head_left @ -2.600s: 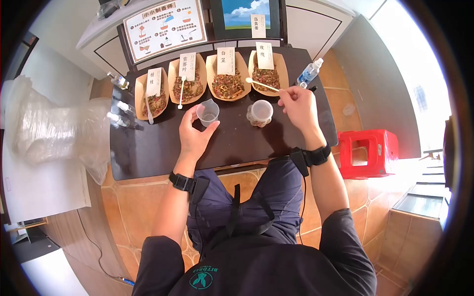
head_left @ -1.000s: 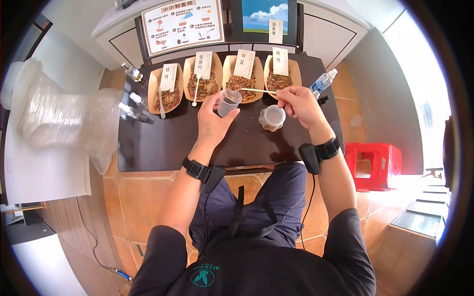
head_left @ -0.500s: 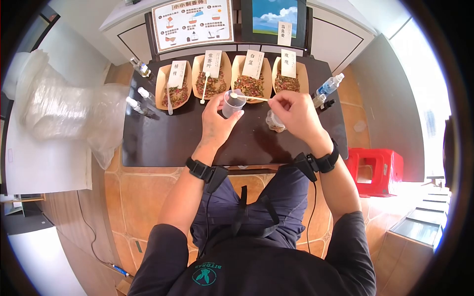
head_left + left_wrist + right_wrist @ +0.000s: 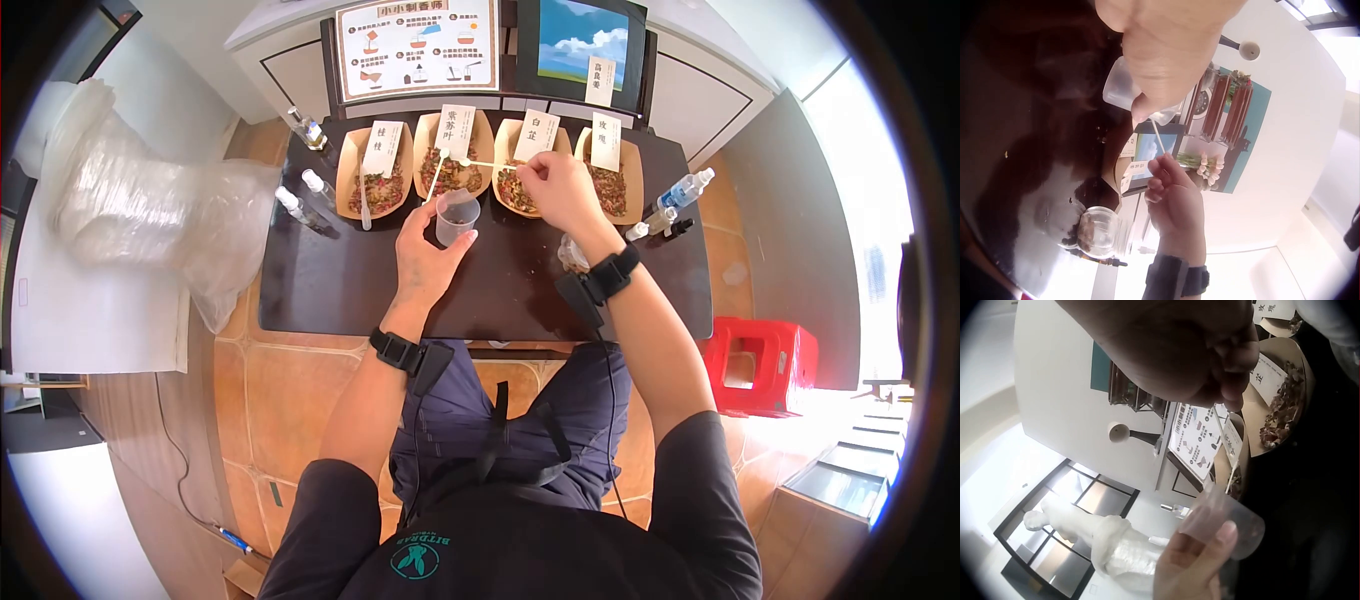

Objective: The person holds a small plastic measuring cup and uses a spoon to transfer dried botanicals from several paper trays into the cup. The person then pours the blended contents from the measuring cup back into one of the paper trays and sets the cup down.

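My left hand [image 4: 428, 258] grips a small clear plastic measuring cup [image 4: 458, 222] upright above the table, thumb on the near side. A little dark matter shows at the cup's bottom. Higher and to the right, my right hand [image 4: 565, 195] pinches the end of a thin pale spoon [image 4: 490, 164]. The spoon points left, its small bowl over the second paper tray [image 4: 484, 180] from the left, beyond the cup. In the left wrist view the cup [image 4: 1119, 84] is partly behind the left hand. A clear jar [image 4: 573, 255] stands below my right wrist, partly hidden by it.
Several paper trays of dried herb bits with labels line the table's [image 4: 360, 290] back. Another spoon [image 4: 437, 175] lies in the second tray, a clear one [image 4: 364, 200] in the leftmost. Small bottles [image 4: 290, 205] stand left, a blue-labelled bottle [image 4: 688, 188] right. A red stool [image 4: 770, 365] stands right.
The spoon and right hand have swung left, from the rightmost tray, across the cup's mouth, to over the second tray. My left hand keeps its hold on the cup. The head view has shifted.
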A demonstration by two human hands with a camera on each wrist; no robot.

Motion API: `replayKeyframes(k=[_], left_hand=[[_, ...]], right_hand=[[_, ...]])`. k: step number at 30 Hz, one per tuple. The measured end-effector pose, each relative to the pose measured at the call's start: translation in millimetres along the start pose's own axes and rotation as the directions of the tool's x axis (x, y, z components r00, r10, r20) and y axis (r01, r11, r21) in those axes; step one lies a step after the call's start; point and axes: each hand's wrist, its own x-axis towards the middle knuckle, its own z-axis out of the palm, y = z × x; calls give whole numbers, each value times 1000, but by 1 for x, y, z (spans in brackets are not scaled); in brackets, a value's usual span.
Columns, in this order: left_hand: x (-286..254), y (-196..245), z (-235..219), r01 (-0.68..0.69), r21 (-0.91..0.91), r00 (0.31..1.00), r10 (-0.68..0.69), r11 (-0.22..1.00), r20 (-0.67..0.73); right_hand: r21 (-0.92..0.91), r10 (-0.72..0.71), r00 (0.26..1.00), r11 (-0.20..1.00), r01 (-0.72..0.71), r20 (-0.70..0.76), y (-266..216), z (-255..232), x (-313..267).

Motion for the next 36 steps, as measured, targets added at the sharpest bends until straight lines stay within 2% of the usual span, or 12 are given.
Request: replayKeyframes(k=[8, 10, 14, 19, 23, 25, 29, 31, 32, 34, 35, 36], left_hand=[[2, -9, -5, 19, -52, 1000, -19, 998, -7], [2, -10, -5, 31, -61, 999, -31, 998, -6], [2, -12, -8, 46, -98, 999, -47, 994, -4], [3, -16, -8, 47, -103, 999, -47, 994, 4], [2, -12, -9, 47, -114, 999, -45, 992, 23], [0, -11, -9, 52, -102, 998, -48, 993, 36], [-3, -6, -9, 84, -106, 996, -79, 991, 47], [-3, -4, -8, 86, -110, 995, -81, 990, 50], [-4, -2, -8, 91, -124, 995, -84, 988, 59], [-3, -3, -8, 96, -135, 994, -88, 986, 67], [-3, -5, -8, 94, -126, 994, -86, 988, 66], [-3, -6, -7, 91, -117, 994, -84, 989, 65]], right_hand=[[-96, -63, 998, 993, 65, 22, -9, 26, 19], [-134, -172, 982, 974, 182, 81, -11, 28, 20], [-179, -196, 971, 959, 219, 136, -16, 20, 15], [-194, -182, 944, 951, 240, 275, -15, 1, 10], [-122, -204, 960, 966, 229, 191, -9, -3, 5], [-91, -126, 985, 986, 137, 116, -10, -5, 3], [-75, -73, 994, 994, 79, 81, -4, 1, 1], [-26, 29, 987, 999, -25, 161, -4, 3, 1], [-25, 28, 987, 999, -25, 161, -4, 4, 2], [107, 208, 928, 962, -251, 310, -3, 6, 6], [107, 207, 928, 962, -250, 310, -3, 7, 6], [182, 242, 908, 931, -317, 343, -4, 8, 7]])
